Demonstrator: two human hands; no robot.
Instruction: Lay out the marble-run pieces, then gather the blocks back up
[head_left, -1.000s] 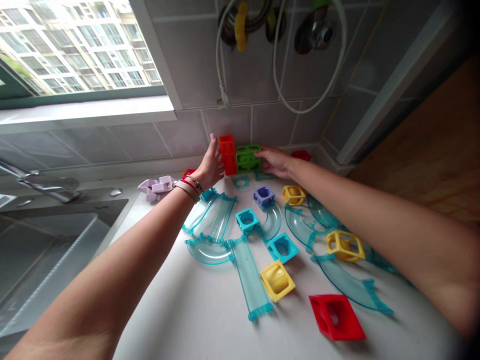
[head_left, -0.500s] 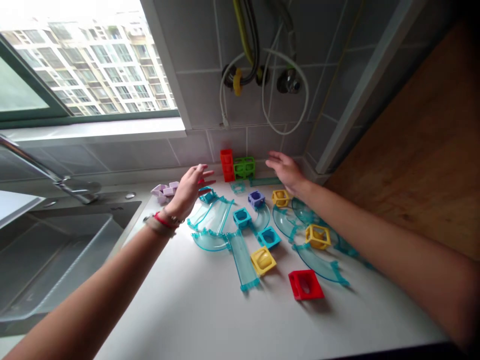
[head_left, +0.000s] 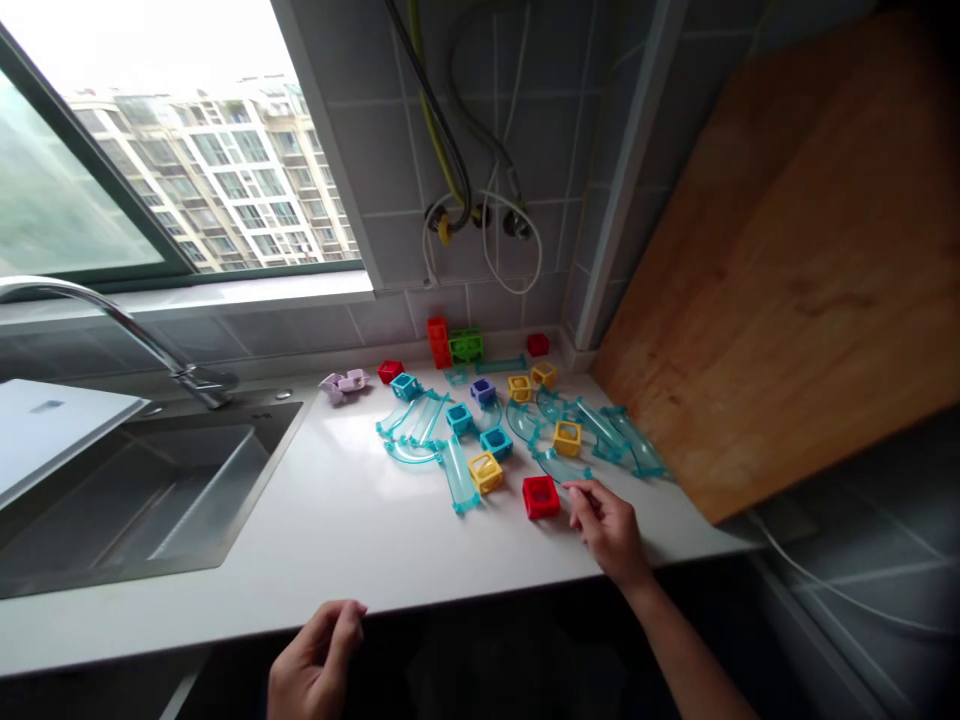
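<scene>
Near the front edge of the white counter (head_left: 337,520), I see my right hand (head_left: 609,528) resting with its fingers loosely spread, the fingertips just beside the red cube block (head_left: 541,496) but holding nothing. My left hand (head_left: 315,665) hangs below the counter's edge, fingers curled loosely inward, empty as far as I can tell. That red cube sits at the near end of a scatter of toy track parts: a yellow cube (head_left: 486,472) just to its left, touching a straight clear-blue chute (head_left: 456,475), and two teal cubes (head_left: 496,441) behind it. Curved blue track pieces (head_left: 607,430) lie to the right, with another yellow cube (head_left: 568,438) on them. Against the tiled wall stand an orange block (head_left: 438,342) and a green frame block (head_left: 466,345), touching each other. Small lilac pieces (head_left: 343,383) lie near the sink (head_left: 150,500), under the tap (head_left: 112,320). A wooden board (head_left: 787,260) leans at the right.
</scene>
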